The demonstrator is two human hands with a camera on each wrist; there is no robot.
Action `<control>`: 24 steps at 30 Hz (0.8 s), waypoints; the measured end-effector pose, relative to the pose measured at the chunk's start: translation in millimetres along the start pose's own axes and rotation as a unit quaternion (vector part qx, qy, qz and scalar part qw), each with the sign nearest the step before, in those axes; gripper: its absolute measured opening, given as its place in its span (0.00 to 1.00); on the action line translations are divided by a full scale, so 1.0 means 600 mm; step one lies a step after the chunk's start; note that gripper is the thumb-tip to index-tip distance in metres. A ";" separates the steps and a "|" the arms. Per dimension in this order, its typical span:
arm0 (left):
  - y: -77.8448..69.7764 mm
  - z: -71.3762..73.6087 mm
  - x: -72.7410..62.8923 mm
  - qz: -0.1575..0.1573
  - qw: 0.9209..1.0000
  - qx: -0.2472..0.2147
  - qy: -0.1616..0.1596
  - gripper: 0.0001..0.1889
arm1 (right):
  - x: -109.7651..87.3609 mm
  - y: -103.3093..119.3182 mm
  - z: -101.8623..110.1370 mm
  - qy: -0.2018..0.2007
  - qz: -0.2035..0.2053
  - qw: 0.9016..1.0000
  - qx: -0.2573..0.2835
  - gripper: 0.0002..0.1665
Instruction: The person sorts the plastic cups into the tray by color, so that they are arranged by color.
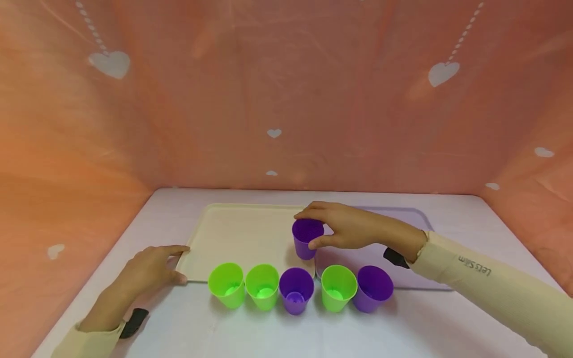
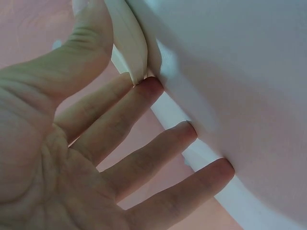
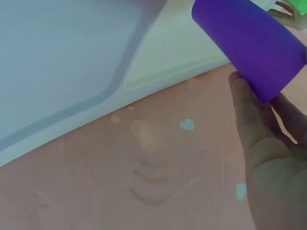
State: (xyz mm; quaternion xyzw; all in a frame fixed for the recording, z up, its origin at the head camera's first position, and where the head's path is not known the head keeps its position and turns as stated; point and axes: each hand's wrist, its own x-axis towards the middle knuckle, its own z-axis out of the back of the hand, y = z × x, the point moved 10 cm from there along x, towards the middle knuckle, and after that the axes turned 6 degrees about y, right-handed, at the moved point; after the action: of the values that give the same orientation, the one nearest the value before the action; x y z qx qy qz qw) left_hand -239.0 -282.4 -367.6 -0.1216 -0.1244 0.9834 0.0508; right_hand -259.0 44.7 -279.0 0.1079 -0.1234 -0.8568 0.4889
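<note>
My right hand (image 1: 342, 224) grips a purple cup (image 1: 305, 251) near its rim, thumb at the near side and fingers at the far side. The cup is upright over the line where the cream tray (image 1: 246, 236) meets the lavender tray (image 1: 421, 273). In the right wrist view, fingers lie along the same purple cup. My left hand (image 1: 145, 271) touches the cream tray's left edge with its index finger and thumb. The left wrist view shows that hand's fingers (image 2: 153, 158) spread and nearly straight.
In front of the trays stands a row of cups: a green cup (image 1: 227, 286), another green cup (image 1: 263, 288), a purple cup (image 1: 296, 291), a third green cup (image 1: 338, 288) and a purple cup (image 1: 372, 289). An orange cloth (image 1: 277, 99) with white hearts encloses the white table (image 1: 201, 328).
</note>
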 end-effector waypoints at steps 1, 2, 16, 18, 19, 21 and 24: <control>0.001 0.001 -0.001 0.000 1.000 0.000 -0.001 0.43 | 0.008 0.001 -0.001 0.004 0.002 1.000 0.005 0.36; 0.002 0.001 -0.001 0.000 1.000 0.002 -0.001 0.43 | 0.016 0.001 -0.003 0.010 0.003 1.000 0.010 0.36; 0.005 -0.001 -0.008 0.000 1.000 0.006 -0.004 0.43 | 0.058 -0.015 -0.050 0.047 0.018 0.997 0.067 0.38; 0.005 0.001 -0.009 0.000 1.000 0.007 -0.005 0.43 | 0.057 -0.015 -0.049 0.042 0.018 0.997 0.067 0.38; 0.005 0.001 -0.009 -0.001 1.000 0.008 -0.006 0.43 | 0.057 -0.015 -0.048 0.041 0.018 0.997 0.066 0.38; 0.004 0.000 -0.010 -0.003 1.000 0.007 -0.005 0.43 | 0.056 -0.015 -0.049 0.039 0.017 0.997 0.067 0.38; 0.004 0.000 -0.008 -0.004 1.000 0.005 -0.006 0.43 | 0.055 -0.016 -0.050 0.037 0.014 0.997 0.070 0.38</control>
State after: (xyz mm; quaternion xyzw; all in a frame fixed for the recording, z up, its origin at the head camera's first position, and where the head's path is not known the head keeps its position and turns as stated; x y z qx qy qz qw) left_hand -234.5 -285.2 -366.8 -0.1147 -0.1198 0.9846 0.0544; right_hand -274.3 17.7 -312.4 0.1718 -0.1659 -0.8346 0.4964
